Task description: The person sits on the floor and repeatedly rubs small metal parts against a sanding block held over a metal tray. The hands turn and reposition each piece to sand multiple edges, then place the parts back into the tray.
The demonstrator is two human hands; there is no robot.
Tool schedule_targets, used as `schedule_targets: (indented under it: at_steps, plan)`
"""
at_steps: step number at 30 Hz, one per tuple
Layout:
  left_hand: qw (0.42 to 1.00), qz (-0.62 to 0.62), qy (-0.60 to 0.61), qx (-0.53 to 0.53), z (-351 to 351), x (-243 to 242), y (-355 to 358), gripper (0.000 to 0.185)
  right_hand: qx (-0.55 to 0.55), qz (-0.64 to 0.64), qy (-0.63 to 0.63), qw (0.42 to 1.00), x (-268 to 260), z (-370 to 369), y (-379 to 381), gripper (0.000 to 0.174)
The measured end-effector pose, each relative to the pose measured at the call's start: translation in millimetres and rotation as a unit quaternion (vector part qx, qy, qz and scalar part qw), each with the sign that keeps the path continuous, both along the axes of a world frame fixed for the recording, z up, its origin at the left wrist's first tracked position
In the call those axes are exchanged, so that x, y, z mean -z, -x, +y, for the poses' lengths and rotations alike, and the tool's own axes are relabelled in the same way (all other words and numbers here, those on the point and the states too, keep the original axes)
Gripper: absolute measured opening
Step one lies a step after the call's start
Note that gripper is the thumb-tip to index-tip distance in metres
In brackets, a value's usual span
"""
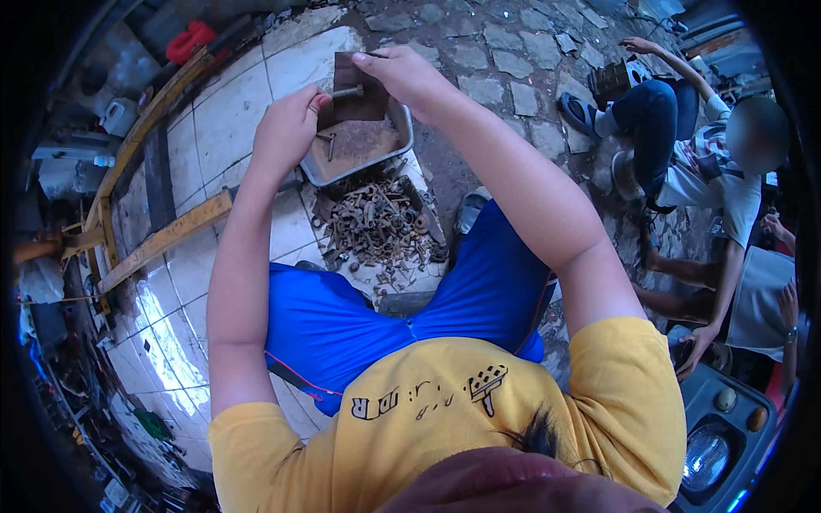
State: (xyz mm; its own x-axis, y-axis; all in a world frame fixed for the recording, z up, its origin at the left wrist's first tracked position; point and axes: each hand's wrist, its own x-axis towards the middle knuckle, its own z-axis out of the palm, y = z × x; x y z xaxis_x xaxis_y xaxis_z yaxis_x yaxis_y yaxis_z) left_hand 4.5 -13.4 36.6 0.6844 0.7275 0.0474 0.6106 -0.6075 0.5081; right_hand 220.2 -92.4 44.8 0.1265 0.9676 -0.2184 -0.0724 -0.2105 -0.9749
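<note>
My left hand [287, 128] grips the shank end of a metal bolt [347, 92], its head pointing right. A dark brown square sheet [351, 68], which looks like sandpaper, is pinched at its upper right by my right hand [404, 78]. The bolt lies across the near face of the sheet. Below both hands stands a shallow metal tray [359, 174] with a brownish bottom, and another bolt [331, 147] lies in it. Closer to me, a heap of rusty nuts, bolts and washers [378, 221] spreads over the tiles between my feet.
White floor tiles [224, 122] meet stone paving [507, 64] on the right. A worn yellow frame [167, 240] crosses the left side. At right, a seated person [693, 154] reaches toward a dark engine part [619, 80]. Another person's legs and a headlight panel [705, 455] are nearby.
</note>
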Motion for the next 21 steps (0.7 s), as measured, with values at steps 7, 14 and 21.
schedule_targets:
  at_steps: [7,14,21]
  plan:
    - [1.000,-0.014,0.015,-0.010,-7.8,-3.9,-0.4,0.021,0.001,0.012,0.008,1.000,-1.4,-1.7,1.8,0.041]
    - [1.000,-0.014,0.005,0.017,-1.0,4.6,4.6,0.021,-0.018,-0.046,0.001,0.999,15.8,2.7,3.3,0.042]
    - [0.999,-0.032,0.011,0.002,-3.0,6.0,1.3,0.026,-0.032,-0.101,0.005,0.994,10.3,-1.4,9.6,0.040]
